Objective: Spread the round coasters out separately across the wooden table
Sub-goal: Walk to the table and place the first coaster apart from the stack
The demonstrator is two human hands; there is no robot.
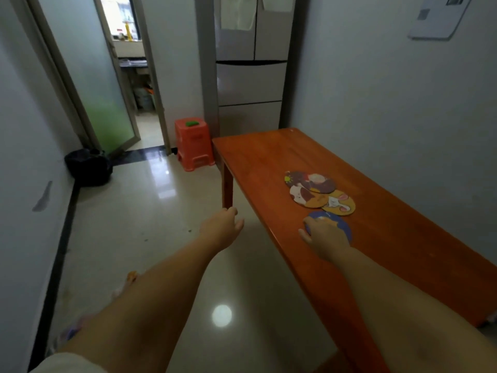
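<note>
Fingers (309,234) of the right hand (326,238) lie flat and spread on the near, blue round coaster (341,224), pressing down on it rather than pinching it; the palm hides most of the disc, and only its far and right rim shows. Fingers of the left hand (223,226) hang loosely curled and hold nothing, in the air to the left of the reddish-brown wooden worktop (403,238), beyond its long left edge.

Blue coaster: near the worktop's left edge, just apart from the next disc, so it may already count as separated. Beyond it, directly away from the right fingertips along the worktop's long axis, three coasters overlap: a yellow round coaster (343,204) nearest, a white-and-orange round coaster (306,197) to its left, and a dark purple round coaster (312,181) farthest, partly on top of the others.

Judgement: the right hand is clearly the nearer one to the cluster; a short forward reach meets the yellow disc first. Bare worktop lies to the right and far end for spreading.
</note>
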